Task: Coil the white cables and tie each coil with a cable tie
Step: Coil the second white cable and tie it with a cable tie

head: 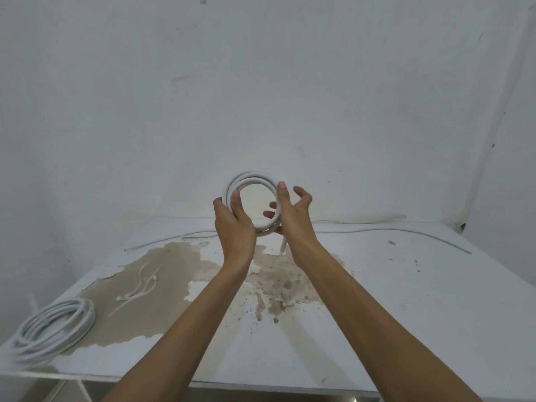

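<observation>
I hold a small coil of white cable (250, 179) upright in the air above the table, in front of the wall. My left hand (234, 224) grips its left side, thumb laid over the loops. My right hand (293, 213) pinches the right side between thumb and fingers that reach through the ring; its other fingers are spread. A short cable end (282, 247) hangs below the coil. White cable ties (142, 287) lie on the worn brown patch at the left. A larger coil of white cable (53, 326) rests at the table's front left.
A long loose white cable (385, 231) runs along the back of the white table (406, 314) and curves to the right. Another cable piece (162, 241) lies at the back left. The table's front edge is near me, walls close behind and right.
</observation>
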The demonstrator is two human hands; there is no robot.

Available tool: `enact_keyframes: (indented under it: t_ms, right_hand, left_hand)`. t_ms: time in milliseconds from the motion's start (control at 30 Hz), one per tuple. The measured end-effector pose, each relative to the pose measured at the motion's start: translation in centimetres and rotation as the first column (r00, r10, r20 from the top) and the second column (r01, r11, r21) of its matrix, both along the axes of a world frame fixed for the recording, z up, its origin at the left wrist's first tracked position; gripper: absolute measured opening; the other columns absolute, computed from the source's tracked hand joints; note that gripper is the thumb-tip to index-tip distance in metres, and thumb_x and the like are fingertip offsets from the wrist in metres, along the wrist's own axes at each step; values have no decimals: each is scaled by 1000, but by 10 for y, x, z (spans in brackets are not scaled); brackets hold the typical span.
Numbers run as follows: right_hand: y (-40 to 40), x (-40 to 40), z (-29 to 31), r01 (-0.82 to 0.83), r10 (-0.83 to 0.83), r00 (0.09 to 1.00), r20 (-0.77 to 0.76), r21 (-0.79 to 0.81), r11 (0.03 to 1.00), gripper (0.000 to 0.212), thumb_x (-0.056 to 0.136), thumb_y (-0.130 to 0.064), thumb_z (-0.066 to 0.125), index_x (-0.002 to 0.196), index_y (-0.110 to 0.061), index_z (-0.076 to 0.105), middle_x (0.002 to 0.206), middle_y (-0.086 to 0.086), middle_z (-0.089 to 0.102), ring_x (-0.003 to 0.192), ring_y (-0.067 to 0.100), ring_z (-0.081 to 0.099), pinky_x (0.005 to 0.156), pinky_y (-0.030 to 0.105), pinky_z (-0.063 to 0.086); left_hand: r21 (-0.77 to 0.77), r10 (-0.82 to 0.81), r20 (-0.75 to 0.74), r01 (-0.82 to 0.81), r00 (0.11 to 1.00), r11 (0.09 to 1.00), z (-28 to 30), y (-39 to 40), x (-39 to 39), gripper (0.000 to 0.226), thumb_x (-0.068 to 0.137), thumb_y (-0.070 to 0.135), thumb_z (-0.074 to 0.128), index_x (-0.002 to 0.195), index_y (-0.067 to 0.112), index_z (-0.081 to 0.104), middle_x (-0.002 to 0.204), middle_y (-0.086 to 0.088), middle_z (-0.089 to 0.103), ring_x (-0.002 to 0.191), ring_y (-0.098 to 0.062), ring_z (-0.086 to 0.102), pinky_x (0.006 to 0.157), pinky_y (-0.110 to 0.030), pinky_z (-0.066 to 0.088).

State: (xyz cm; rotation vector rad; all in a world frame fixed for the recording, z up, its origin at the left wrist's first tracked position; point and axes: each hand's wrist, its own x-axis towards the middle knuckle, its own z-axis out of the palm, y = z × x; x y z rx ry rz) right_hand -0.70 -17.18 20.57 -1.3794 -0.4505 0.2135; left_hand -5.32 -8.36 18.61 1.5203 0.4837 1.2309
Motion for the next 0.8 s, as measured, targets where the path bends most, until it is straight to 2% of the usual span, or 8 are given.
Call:
enact_keyframes:
  t_ms: [67,167,267,433,533,600,700,800]
  right_hand:
    - [6,-6,3,17,-16,997,-72,15,1000,63,93,-71,43,136,-24,43,109,3,65,95,18,70,94,47,57]
    - [12,-7,7,165,-122,953,-276,138,977,68,90,-76,44,101,-13,68,82,3,64,71,20,64,78,40,58]
    - [14,-1,6,321,-272,910,-312,116,940,62,90,-72,50,74,-14,67,57,-5,52,57,20,50,66,38,47]
    - [1,11,-3,425,-417,901,-116,51,904,47,84,-45,60,64,-2,59,43,-7,36,53,18,33,60,36,35]
    - [-12,15,-2,393,-390,913,118,-1,919,51,83,-39,60,65,6,46,56,6,29,55,20,26,58,36,30]
    - [-17,16,-2,339,-303,911,278,-90,936,48,83,-38,61,57,-4,41,54,5,28,53,19,26,56,35,29]
    - [-15,13,-5,289,-182,893,412,-216,932,49,84,-37,63,49,-17,36,49,-1,29,49,14,28,54,33,30]
    - [-9,12,-9,260,-155,904,398,-226,939,51,87,-41,63,51,-17,36,49,-3,28,50,13,28,55,32,29]
  left_hand:
    - [27,34,46,-36,998,999,-3,-10,0,37,106,48,34,110,14,47,76,4,49,57,-8,46,55,-26,43]
    - [37,22,83,-25,996,999,-10,-26,0,32,107,47,33,112,18,45,77,1,51,58,-9,48,54,-25,42]
    - [-54,-46,36,48,998,997,-18,-41,-2,31,107,46,30,115,18,42,82,-4,53,65,-10,54,53,-19,45]
    - [-208,-266,-90,243,960,947,-34,-47,-8,37,107,48,33,115,14,47,92,-2,60,86,-15,60,69,-22,42]
    - [-209,-396,-72,374,916,904,-30,-22,-16,50,95,57,55,87,9,65,80,-8,68,78,-22,64,82,-37,52]
    - [-202,-506,-124,478,854,855,-17,-3,-21,67,87,72,54,75,7,69,71,-11,68,69,-26,64,84,-45,55]
    - [-306,-653,-241,582,718,754,4,9,-21,74,83,80,51,67,9,63,56,-6,55,51,-21,53,63,-37,54]
    - [-354,-591,-223,501,775,790,9,4,-15,60,85,68,64,60,14,50,48,3,36,44,-14,31,45,-24,34]
